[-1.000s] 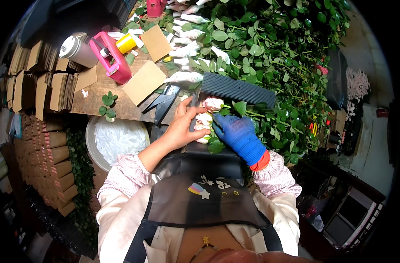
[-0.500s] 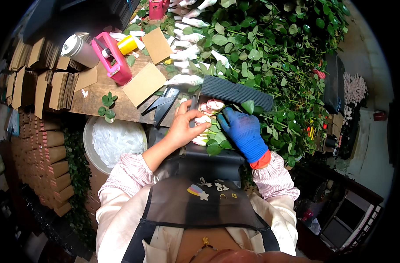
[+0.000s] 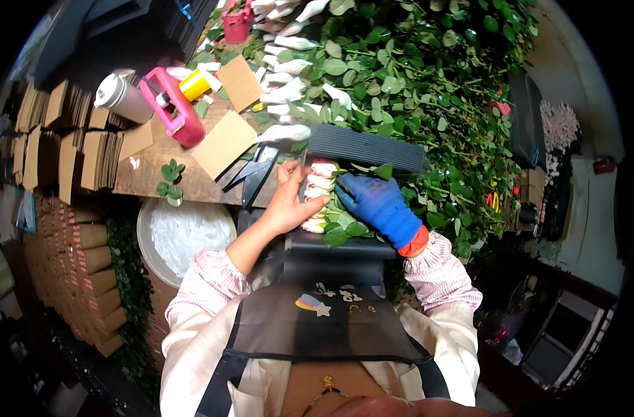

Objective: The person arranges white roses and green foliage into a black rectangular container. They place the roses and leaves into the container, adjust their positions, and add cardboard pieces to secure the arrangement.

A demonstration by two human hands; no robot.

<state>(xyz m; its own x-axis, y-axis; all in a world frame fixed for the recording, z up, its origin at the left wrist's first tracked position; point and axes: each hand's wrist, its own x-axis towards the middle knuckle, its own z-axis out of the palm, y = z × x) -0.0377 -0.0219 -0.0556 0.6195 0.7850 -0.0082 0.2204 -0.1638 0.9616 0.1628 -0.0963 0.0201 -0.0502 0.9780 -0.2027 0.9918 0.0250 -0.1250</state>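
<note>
A row of pale pink and white roses (image 3: pixel 320 182) lies in front of me, blooms to the left and leafy stems to the right. My bare left hand (image 3: pixel 290 199) rests against the blooms' left side, thumb and fingers spread apart, the thumb touching the petals. My right hand (image 3: pixel 370 199), in a blue knit glove, has its fingers curled at the stems just beside the blooms; its fingertips are partly hidden. A black ribbed block (image 3: pixel 366 148) lies just beyond the roses. Left of it rests a black stapler-like tool (image 3: pixel 253 172).
White netted flower heads (image 3: pixel 283 92) line a large heap of leafy stems (image 3: pixel 428 76). Cardboard pieces (image 3: pixel 224 144), a pink holder (image 3: pixel 185 128) and a grey bottle (image 3: pixel 126 97) occupy the table's left. Below its edge stands a tub of white strips (image 3: pixel 192 233).
The blooms now sit in a straighter row between my hands. My gloved right hand has shifted slightly left, against the stems. The whole view has moved a little.
</note>
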